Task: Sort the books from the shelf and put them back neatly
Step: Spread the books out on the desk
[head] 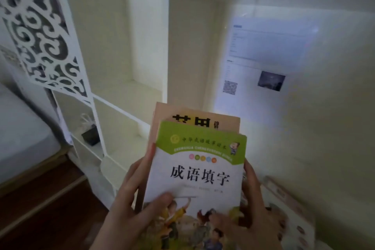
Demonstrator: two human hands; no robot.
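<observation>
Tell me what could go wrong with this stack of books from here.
The green-and-white illustrated book sits lower than the tan book behind it; uneven, the stack may slip apart. The left hand and right hand hold it near its lower end, so the top could fan open. It may also catch the white shelf's upright divider going in.

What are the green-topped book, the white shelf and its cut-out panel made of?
Green-topped book: printed card cover, likely coated, given its smooth colour print. Shelf: probably painted or laminated board, matte white. Cut-out panel: thin white sheet, wood composite or plastic; unclear.
</observation>
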